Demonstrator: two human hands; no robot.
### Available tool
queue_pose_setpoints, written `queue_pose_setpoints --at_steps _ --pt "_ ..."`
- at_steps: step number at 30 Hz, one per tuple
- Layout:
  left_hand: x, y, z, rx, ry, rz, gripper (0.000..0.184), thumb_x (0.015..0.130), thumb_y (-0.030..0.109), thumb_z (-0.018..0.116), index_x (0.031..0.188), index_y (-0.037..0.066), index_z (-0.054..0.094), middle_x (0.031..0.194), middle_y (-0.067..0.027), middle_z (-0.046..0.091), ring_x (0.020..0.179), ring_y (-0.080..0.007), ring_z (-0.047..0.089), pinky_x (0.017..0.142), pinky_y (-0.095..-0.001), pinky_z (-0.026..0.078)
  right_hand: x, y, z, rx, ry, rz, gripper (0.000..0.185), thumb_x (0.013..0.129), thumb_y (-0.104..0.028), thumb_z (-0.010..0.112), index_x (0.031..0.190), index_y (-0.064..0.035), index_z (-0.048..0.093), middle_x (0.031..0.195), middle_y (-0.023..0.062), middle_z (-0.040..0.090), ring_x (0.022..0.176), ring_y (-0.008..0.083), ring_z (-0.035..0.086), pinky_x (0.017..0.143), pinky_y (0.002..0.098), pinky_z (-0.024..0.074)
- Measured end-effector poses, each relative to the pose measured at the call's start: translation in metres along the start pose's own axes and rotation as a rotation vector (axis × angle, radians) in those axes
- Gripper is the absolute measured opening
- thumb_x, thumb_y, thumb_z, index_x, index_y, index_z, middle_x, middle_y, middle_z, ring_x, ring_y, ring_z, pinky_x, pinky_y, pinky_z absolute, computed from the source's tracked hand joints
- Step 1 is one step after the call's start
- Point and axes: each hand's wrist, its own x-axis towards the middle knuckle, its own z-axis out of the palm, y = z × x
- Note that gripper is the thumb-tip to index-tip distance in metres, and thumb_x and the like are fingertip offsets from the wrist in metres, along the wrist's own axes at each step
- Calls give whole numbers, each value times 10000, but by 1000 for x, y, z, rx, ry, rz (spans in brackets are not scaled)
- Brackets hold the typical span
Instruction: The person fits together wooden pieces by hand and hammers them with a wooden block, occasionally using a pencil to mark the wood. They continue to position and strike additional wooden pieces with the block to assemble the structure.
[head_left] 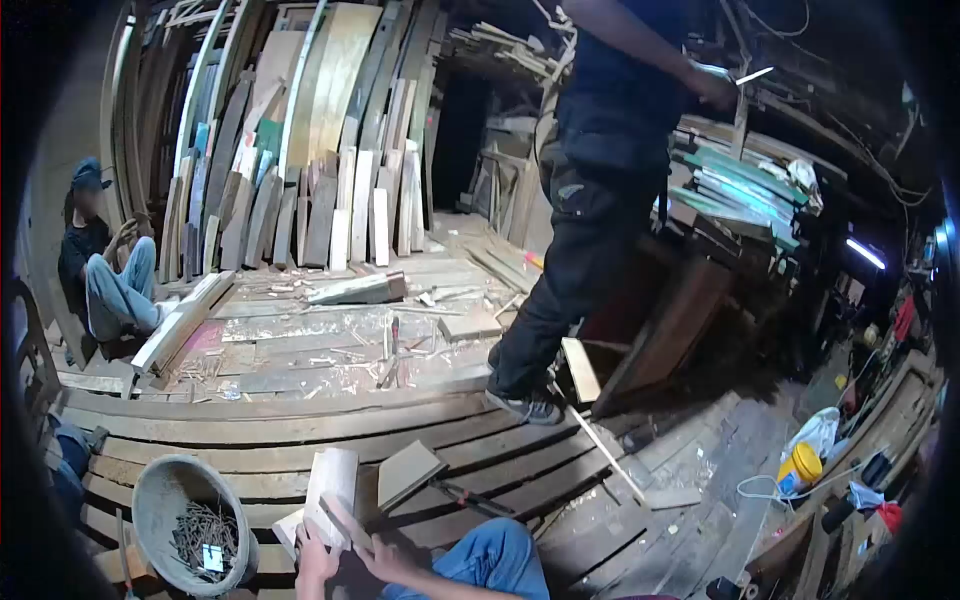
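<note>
From where I stood, the wooden block (pixel 338 472) was just right of the bucket (pixel 152 515), its near end at the seated person's hands. The left hand (pixel 316 562), the closer one to the bucket, had its fingers bent against that end; whether they gripped or only steadied it, I couldn't tell. The right hand (pixel 383 560), farther from the bucket, seemed to have its fingers closed narrowly around the near end of a thin slat (pixel 346 523) slanting over the block.

The block looked stiff and solid to me, with a bit of weight but manageable, and dry enough not to slip. I'd have taken it by its two long sides, near the middle, minding splinters. The slat looked far lighter and likelier to snap, best held close to its end. A flat board (pixel 410 475) lay beyond the block, farther right of the bucket.
</note>
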Motion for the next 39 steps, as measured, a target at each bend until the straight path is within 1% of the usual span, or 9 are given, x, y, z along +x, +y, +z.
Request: queue_pose_setpoints --at_steps 6,14,18,19,20,23,24,25,39 --pt "18 -20 -4 42 -89 119 1479 464 607 911 1502 -118 146 1535 -401 162 1449 -505 193 1194 -503 226 -6 -4 3 20 -76 38 575 940 -532 534 1129 11 537 822 341 659 789 513 674 700 610 538" --pt "18 10 26 264 98 39 1347 576 491 878 1549 -25 103 1533 -316 243 1386 -495 293 1138 -566 291 6 -2 -3 2 -84 75 576 940 -526 535 1145 11 525 834 341 660 791 513 673 704 609 538" --pt "32 -32 84 704 463 127 1283 636 459 854 1569 17 93 1550 -281 253 1368 -491 326 1113 -579 329 4 -3 1 -4 -90 89 576 939 -523 535 1153 12 518 840 340 661 792 513 673 707 608 538" --pt "43 -60 109 337 219 117 1301 633 473 852 1574 27 72 1587 -263 208 1378 -490 316 1126 -566 324 2 -3 0 -8 -96 95 576 939 -523 535 1154 12 517 841 340 661 792 513 673 707 608 538" --pt "9 24 8 121 -2 -118 1433 492 464 913 1527 -74 80 1437 -335 309 1358 -497 290 1149 -579 245 1 -3 0 -10 -99 99 577 939 -522 535 1156 12 515 843 340 661 793 513 673 708 608 538" --pt "3 27 6 157 78 -50 1405 488 417 909 1521 -61 86 1369 -296 365 1298 -476 343 1120 -579 270 -3 -4 -1 -18 -105 104 577 938 -520 535 1162 12 511 847 340 662 793 513 672 709 607 538" --pt "7 10 25 263 29 -23 1302 645 462 843 1588 68 36 1516 -335 254 1362 -540 296 1110 -629 287 -6 -5 -2 -17 -109 108 577 938 -519 535 1164 12 509 849 340 662 794 513 672 710 607 538" --pt "8 30 2 241 3 -138 1391 480 441 904 1517 -60 123 1369 -291 372 1304 -462 346 1124 -573 261 -11 -7 -4 -23 -114 112 578 938 -518 535 1166 12 508 850 340 662 794 513 672 710 607 538" --pt "9 39 -1 208 3 -110 1323 573 364 881 1537 -34 66 1419 -311 314 1303 -498 338 1097 -613 282 -33 -37 -43 -73 -188 237 535 984 -450 494 1158 54 469 858 368 652 857 542 645 765 612 505"
